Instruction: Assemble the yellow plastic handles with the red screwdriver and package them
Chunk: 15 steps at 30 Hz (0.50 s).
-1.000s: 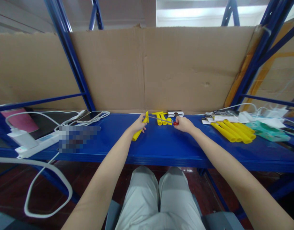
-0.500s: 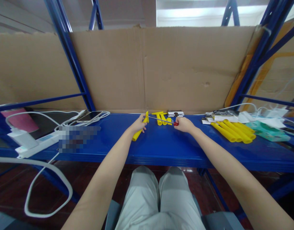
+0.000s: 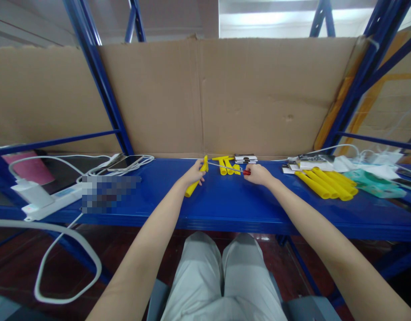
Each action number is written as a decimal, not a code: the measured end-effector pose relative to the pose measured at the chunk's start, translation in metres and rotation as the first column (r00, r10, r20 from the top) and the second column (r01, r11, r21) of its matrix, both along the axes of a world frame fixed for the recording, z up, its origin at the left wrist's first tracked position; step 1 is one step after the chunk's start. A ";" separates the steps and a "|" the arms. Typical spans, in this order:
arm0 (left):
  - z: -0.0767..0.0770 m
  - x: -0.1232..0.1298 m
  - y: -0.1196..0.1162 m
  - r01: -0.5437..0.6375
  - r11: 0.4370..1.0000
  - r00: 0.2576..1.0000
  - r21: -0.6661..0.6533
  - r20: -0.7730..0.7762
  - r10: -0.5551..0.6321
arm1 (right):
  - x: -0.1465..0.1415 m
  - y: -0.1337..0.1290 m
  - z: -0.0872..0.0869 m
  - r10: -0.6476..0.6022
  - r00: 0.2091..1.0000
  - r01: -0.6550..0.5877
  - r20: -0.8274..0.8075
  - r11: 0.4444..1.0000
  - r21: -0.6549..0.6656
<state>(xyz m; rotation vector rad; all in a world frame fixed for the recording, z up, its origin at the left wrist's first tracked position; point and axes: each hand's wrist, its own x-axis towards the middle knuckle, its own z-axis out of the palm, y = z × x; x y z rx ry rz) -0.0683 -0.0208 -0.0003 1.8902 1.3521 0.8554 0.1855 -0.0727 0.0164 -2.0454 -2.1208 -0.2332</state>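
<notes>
My left hand is wrapped round a yellow tube-shaped piece with a crosswise head at its top, tilted over the blue shelf. In my right hand is the red handle of a screwdriver, whose long metal shaft points left. Its tip reaches the head of the yellow piece; the exact contact is too small to make out. Behind the shaft lie several smaller yellow pieces, beside a black-and-white stack.
Several yellow tubes lie at the right, next to a green plastic item and white packets. A power strip with white cables occupies the left. Cardboard stands along the back between blue posts.
</notes>
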 end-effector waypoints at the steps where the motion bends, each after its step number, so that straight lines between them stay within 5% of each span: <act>1: 0.000 0.000 -0.001 0.001 1.000 1.000 -0.001 0.000 -0.001 | 0.000 0.000 0.000 0.002 1.000 -0.003 0.003 1.000 0.001; 15: 0.004 0.001 -0.006 -0.016 1.000 1.000 -0.014 -0.010 0.016 | 0.011 0.004 0.000 0.090 0.995 -0.087 0.049 0.995 -0.053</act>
